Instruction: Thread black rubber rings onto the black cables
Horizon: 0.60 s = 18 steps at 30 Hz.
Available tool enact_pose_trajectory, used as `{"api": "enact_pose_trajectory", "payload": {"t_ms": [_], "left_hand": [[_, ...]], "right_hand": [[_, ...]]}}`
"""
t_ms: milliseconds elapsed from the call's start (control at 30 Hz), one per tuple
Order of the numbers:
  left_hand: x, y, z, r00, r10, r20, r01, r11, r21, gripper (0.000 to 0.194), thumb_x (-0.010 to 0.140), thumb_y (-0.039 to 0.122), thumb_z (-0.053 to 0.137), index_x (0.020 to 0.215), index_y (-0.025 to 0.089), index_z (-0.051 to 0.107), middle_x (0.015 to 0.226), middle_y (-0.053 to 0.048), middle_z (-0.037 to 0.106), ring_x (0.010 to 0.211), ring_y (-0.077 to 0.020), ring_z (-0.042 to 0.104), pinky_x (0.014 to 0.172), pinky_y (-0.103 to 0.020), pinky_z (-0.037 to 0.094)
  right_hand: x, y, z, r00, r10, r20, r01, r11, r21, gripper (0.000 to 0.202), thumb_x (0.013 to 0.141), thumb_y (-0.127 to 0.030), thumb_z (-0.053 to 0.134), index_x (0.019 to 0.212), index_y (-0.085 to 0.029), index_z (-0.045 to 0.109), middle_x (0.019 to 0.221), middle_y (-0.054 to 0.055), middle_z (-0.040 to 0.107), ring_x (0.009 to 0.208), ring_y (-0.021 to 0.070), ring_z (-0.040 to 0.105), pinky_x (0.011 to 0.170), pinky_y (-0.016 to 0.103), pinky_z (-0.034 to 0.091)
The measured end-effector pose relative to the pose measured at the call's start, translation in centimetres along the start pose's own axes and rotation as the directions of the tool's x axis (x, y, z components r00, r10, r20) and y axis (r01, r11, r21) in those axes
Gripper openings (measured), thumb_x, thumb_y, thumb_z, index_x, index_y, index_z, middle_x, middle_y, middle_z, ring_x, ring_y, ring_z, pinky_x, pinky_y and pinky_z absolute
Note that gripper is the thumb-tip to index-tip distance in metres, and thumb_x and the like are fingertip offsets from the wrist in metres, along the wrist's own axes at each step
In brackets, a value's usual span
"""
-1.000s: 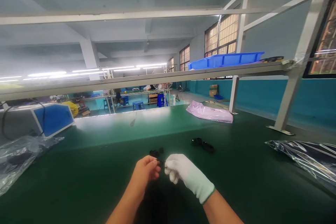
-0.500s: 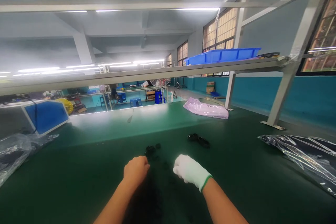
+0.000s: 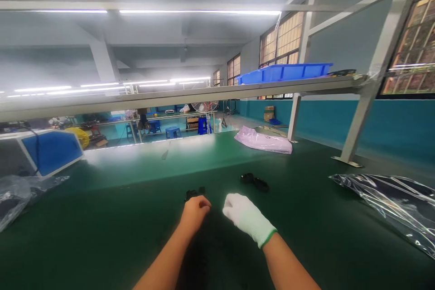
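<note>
My bare left hand (image 3: 196,213) is closed over the green table (image 3: 112,226), its thumb and fingers pressed together; what it may hold is too small to make out. Just behind it lie small black parts (image 3: 192,194), partly covered by the hand. My right hand (image 3: 243,215), in a white glove with a green cuff, is also closed, a short gap to the right of the left one. Its fingertips are hidden, so anything in them cannot be seen. Beyond the glove two joined or touching black pieces (image 3: 254,181) rest on the table.
A pink wrapped packet (image 3: 263,140) lies farther back. At the right is a black item in clear plastic (image 3: 390,204); at the left, clear film (image 3: 20,195) beside a blue-and-white box (image 3: 52,152). A shelf (image 3: 170,98) with a blue tray (image 3: 287,73) crosses above the table.
My left hand has moved right, closer to the gloved hand, and now covers part of the small black parts. My right hand has barely moved. The view has shifted slightly.
</note>
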<state>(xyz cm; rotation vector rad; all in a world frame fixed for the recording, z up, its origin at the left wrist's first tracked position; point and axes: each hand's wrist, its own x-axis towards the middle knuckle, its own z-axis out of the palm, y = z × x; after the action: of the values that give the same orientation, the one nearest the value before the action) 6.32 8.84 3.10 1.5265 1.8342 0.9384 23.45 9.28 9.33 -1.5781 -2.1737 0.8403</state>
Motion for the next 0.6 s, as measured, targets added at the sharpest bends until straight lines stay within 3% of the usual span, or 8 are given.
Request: {"api": "enact_pose_trajectory", "payload": {"t_ms": [100, 267, 467, 600], "left_hand": [[-1.1, 0.1, -1.2, 0.999, -0.030, 0.044, 0.040, 0.971, -0.234, 0.011, 0.073, 0.017, 0.053, 0.079, 0.017, 0.062, 0.064, 0.001, 0.060, 0.054, -0.0113, 0.056, 0.055, -0.024, 0.045], [-2.9, 0.5, -1.7, 0.998, -0.064, 0.011, 0.061, 0.866, -0.496, 0.014, 0.062, 0.025, 0.060, 0.071, 0.015, 0.058, 0.055, 0.002, 0.056, 0.047, -0.0100, 0.053, 0.048, -0.022, 0.044], [-2.9, -0.7, -4.3, 0.978, -0.132, -0.164, -0.003, 0.771, -0.636, 0.024, 0.060, 0.035, 0.063, 0.074, 0.018, 0.053, 0.060, 0.006, 0.053, 0.050, -0.0065, 0.053, 0.054, -0.020, 0.045], [-3.0, -1.4, -4.4, 0.989, -0.129, -0.079, 0.052, 0.780, -0.624, 0.025, 0.058, 0.030, 0.066, 0.074, 0.017, 0.052, 0.057, 0.006, 0.053, 0.047, -0.0076, 0.051, 0.050, -0.021, 0.044]], "right_hand": [[0.0, -0.6, 0.5, 0.996, -0.075, 0.042, 0.069, 0.990, 0.119, 0.009, 0.068, -0.011, 0.050, 0.072, -0.018, 0.055, 0.073, 0.001, 0.057, 0.056, 0.0098, 0.053, 0.051, 0.021, 0.035], [-0.5, -2.3, 2.0, 0.987, -0.135, 0.083, 0.106, 0.952, 0.286, 0.008, 0.067, -0.014, 0.049, 0.073, -0.017, 0.055, 0.056, -0.003, 0.052, 0.048, 0.0093, 0.052, 0.044, 0.018, 0.035], [0.1, -1.5, 2.3, 0.988, -0.066, 0.140, 0.011, 0.932, 0.363, 0.011, 0.065, -0.009, 0.045, 0.068, -0.016, 0.052, 0.044, -0.005, 0.047, 0.039, 0.0086, 0.045, 0.038, 0.018, 0.034], [0.6, -1.2, 2.4, 0.984, -0.025, 0.175, -0.043, 0.927, 0.373, 0.010, 0.069, -0.006, 0.047, 0.070, -0.015, 0.052, 0.051, -0.005, 0.050, 0.038, 0.0065, 0.046, 0.036, 0.017, 0.034]]}}
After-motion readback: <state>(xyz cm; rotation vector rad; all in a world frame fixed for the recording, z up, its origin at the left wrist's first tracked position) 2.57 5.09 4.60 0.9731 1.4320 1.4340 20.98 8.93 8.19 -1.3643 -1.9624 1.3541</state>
